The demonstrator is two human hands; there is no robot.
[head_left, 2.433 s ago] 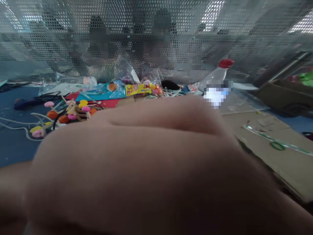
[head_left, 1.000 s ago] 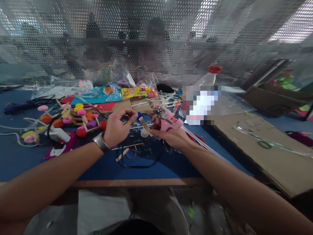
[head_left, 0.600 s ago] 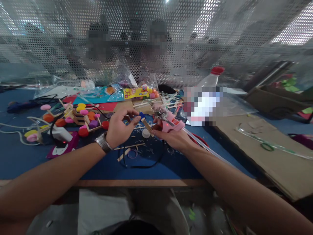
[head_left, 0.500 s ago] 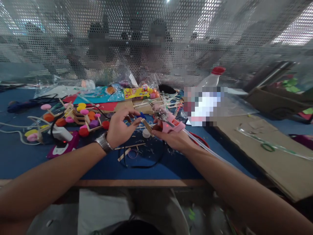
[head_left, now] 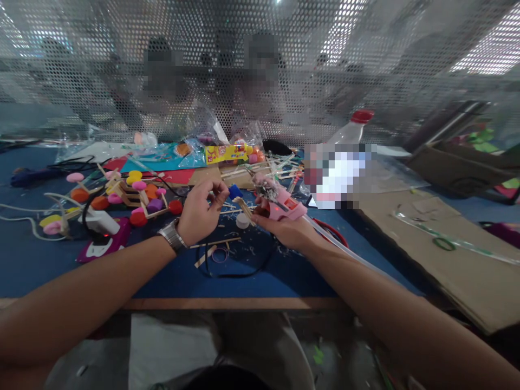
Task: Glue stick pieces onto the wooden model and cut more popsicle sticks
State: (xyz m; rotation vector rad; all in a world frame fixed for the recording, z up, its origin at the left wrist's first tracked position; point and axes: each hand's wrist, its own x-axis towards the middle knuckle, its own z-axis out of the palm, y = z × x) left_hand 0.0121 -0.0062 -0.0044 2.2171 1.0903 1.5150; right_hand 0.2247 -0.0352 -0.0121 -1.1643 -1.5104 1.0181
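Observation:
My right hand (head_left: 286, 230) is wrapped round a pink hot glue gun (head_left: 289, 208), with a clear glue stick (head_left: 345, 246) running out behind it. The same hand's thumb and fingers also pinch a small bundle of wooden craft sticks (head_left: 245, 210). At the far end of the sticks is a blue cap-like piece (head_left: 234, 191); whether it is fixed there I cannot tell. My left hand (head_left: 201, 208), with a metal watch at the wrist, is just left of the blue piece and apart from it. Its thumb and forefinger are pinched together; anything between them is too small to see.
Left stand stick models with coloured discs (head_left: 140, 197) and a purple power strip (head_left: 103, 244) with a white plug. Loose sticks (head_left: 209, 254), a white cap (head_left: 242, 220) and a black cable (head_left: 239, 275) lie below my hands. Cardboard (head_left: 430, 238) and a red-capped bottle (head_left: 351, 130) are right.
My left fingers have drawn back left from the blue piece and closed into a pinch. More of the blue piece shows. My right hand and the glue gun have barely moved.

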